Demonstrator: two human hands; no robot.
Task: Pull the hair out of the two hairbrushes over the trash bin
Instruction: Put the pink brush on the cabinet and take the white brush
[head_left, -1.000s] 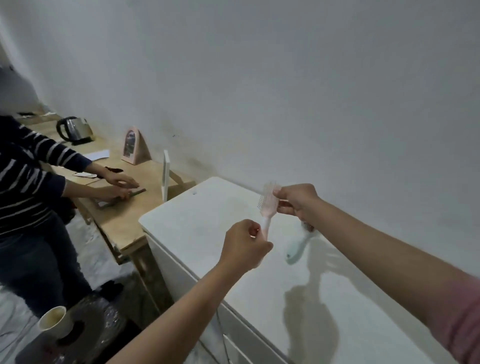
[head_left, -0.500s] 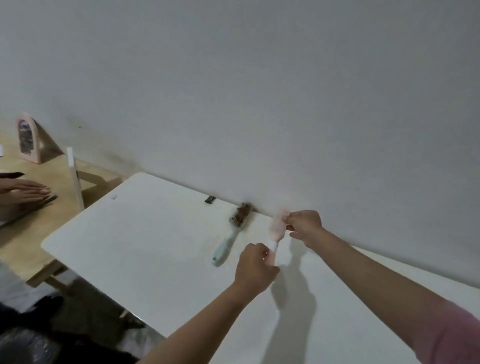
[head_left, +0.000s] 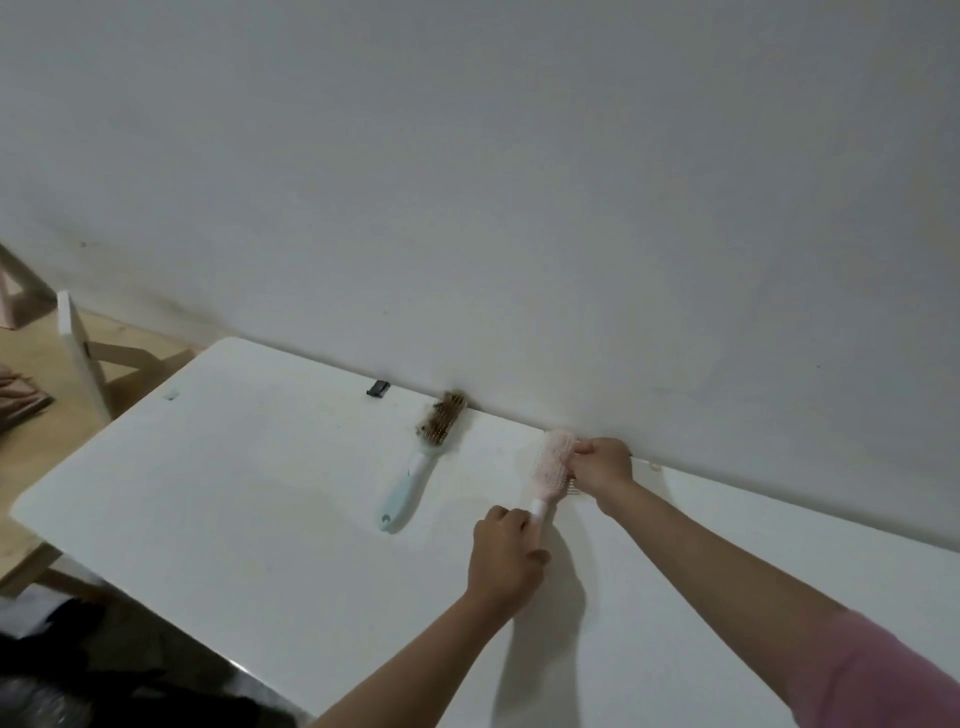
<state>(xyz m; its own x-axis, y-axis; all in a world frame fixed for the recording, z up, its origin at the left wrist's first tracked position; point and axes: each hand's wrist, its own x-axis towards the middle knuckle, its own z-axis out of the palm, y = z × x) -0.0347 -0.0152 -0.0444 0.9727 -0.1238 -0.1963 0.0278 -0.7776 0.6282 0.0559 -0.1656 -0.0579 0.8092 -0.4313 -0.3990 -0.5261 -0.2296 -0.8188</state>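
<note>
White table (head_left: 260, 519) fills the near ground, and your left hand (head_left: 506, 564) sits closest, its grip curled round the handle of the pink hairbrush (head_left: 553, 467). Just beyond, your right hand (head_left: 602, 467) pinches at the bristle side of that brush's head, close to the wall (head_left: 467, 182). A second ago you held the brush upright in the air; now it has come down low over the table, near the back edge, and your view has swung right, away from the wooden bench and the other person.

To the left of your hands, apart from them, the mint-handled hairbrush (head_left: 415, 467) lies flat on the table, its head matted with brown hair (head_left: 441, 415) and nearly touching the wall. Farther left along the wall sits a small dark clip (head_left: 378, 388).

No trash bin shows in view. Judging by this, you look done with the pink brush, whose bristles appear clean, and are setting it down. The mint brush is plainly still to clean, and it needs carrying to the bin first.
</note>
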